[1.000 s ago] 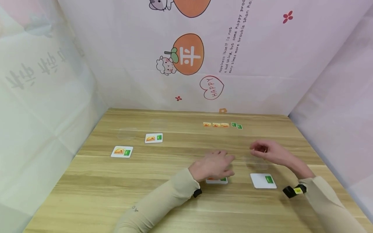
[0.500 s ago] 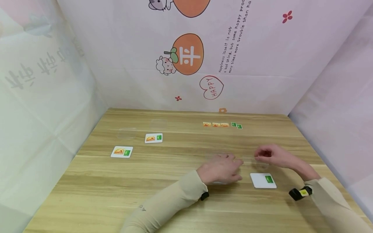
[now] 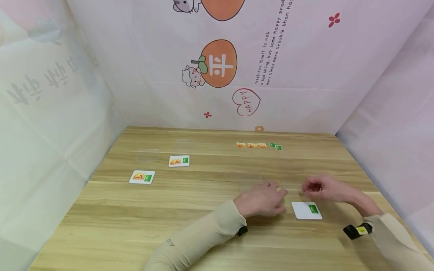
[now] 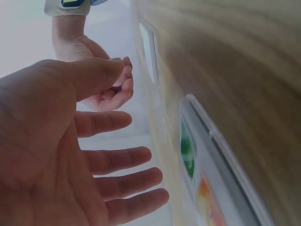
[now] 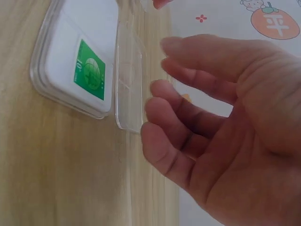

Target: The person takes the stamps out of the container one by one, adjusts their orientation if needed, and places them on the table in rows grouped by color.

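Observation:
My left hand (image 3: 262,199) hovers over a shallow white case with a green and an orange stamp (image 4: 188,153), which it hides in the head view. Its fingers are apart and nearly straight, holding nothing. To the right lies another white case (image 3: 301,210) bearing one green stamp (image 5: 90,69). Just behind that case, my right hand (image 3: 327,188) is raised off the table, fingers loosely bent, nothing visible in them. A clear plastic lid (image 5: 128,87) lies beside the case, close to the right fingertips.
Two white cases (image 3: 142,177) (image 3: 179,161) with orange and green stamps lie at the left, clear lids (image 3: 148,155) behind them. Another clear lid (image 3: 250,181) lies behind my left hand. Orange stamps (image 3: 251,145) and green stamps (image 3: 275,146) are lined up at the back. Printed cloth walls enclose the table.
Both hands have drifted right and slightly nearer. The left hand now covers the case that showed partly beneath it. The cases and stamps on the table have not visibly moved.

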A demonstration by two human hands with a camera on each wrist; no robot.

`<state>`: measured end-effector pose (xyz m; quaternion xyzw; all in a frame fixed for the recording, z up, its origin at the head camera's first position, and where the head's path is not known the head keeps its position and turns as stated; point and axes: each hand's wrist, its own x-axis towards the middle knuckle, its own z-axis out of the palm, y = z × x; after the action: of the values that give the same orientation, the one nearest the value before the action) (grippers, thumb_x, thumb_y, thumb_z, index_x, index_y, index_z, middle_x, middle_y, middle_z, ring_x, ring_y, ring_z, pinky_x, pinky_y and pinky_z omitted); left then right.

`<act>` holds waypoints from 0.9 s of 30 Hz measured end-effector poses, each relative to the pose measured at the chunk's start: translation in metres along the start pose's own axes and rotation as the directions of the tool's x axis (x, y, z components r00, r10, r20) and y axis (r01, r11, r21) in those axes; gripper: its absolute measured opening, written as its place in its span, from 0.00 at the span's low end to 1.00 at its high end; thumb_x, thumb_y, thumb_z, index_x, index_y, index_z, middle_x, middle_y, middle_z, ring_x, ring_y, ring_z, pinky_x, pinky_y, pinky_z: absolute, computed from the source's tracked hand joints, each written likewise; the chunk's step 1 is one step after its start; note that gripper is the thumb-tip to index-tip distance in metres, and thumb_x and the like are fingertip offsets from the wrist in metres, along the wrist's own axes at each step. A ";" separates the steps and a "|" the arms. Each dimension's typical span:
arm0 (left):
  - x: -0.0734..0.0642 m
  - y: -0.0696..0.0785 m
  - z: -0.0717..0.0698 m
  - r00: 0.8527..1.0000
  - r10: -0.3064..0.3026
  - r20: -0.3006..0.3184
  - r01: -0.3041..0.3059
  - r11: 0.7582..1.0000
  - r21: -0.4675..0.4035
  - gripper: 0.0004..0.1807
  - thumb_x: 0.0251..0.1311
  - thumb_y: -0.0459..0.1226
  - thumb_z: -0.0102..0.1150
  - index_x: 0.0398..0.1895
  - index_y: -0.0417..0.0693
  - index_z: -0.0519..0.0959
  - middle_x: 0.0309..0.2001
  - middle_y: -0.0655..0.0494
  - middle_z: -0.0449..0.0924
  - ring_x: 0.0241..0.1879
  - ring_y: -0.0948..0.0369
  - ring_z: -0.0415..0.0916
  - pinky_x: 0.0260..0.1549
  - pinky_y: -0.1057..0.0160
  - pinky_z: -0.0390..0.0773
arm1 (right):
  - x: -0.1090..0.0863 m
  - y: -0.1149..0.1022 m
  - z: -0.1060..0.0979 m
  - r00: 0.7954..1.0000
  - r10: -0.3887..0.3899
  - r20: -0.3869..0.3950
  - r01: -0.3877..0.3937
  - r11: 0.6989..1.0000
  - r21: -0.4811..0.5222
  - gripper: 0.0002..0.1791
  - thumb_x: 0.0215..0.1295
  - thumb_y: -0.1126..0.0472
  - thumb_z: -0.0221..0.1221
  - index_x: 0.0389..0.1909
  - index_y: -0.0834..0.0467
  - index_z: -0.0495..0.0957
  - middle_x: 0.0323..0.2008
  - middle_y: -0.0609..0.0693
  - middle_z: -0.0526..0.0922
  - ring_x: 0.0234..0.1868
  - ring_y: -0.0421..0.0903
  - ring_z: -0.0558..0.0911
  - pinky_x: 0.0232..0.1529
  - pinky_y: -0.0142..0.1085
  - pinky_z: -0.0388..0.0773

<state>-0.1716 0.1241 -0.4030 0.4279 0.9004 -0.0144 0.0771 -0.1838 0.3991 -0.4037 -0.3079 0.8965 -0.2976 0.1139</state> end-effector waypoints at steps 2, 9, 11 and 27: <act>0.001 0.001 0.001 1.000 0.001 0.009 -0.001 1.000 -0.005 0.29 0.67 0.62 0.47 0.69 0.69 0.64 0.63 0.64 0.70 0.65 0.63 0.68 0.63 0.61 0.68 | -0.003 0.000 0.000 1.000 0.019 0.022 -0.019 1.000 0.018 0.04 0.64 0.63 0.63 0.37 0.54 0.79 0.28 0.41 0.77 0.29 0.31 0.73 0.27 0.29 0.72; 0.005 0.007 0.003 0.999 0.044 -0.007 -0.044 0.999 0.009 0.19 0.67 0.60 0.49 0.54 0.66 0.71 0.55 0.63 0.73 0.57 0.63 0.71 0.55 0.64 0.73 | -0.013 0.002 -0.001 0.993 0.071 0.091 -0.078 0.994 0.077 0.04 0.64 0.63 0.63 0.38 0.56 0.78 0.29 0.43 0.77 0.30 0.32 0.73 0.28 0.30 0.72; 0.005 0.009 0.003 0.999 0.042 -0.003 -0.042 0.999 0.015 0.19 0.66 0.61 0.49 0.53 0.66 0.71 0.55 0.63 0.72 0.55 0.64 0.71 0.52 0.65 0.74 | -0.015 0.001 0.000 0.991 0.072 0.109 -0.082 0.993 0.089 0.04 0.63 0.64 0.63 0.38 0.56 0.78 0.29 0.43 0.77 0.30 0.32 0.73 0.28 0.30 0.72; 0.014 0.026 0.006 0.999 0.028 0.030 -0.028 0.999 0.015 0.24 0.64 0.62 0.51 0.60 0.68 0.70 0.58 0.64 0.71 0.55 0.63 0.69 0.44 0.64 0.76 | -0.024 0.003 0.004 0.987 0.041 0.158 -0.060 0.991 0.120 0.07 0.59 0.69 0.63 0.37 0.56 0.78 0.26 0.46 0.76 0.28 0.32 0.72 0.25 0.29 0.69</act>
<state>-0.1589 0.1506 -0.4100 0.4408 0.8930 -0.0265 0.0872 -0.1646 0.4144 -0.4088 -0.2995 0.8722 -0.3248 0.2099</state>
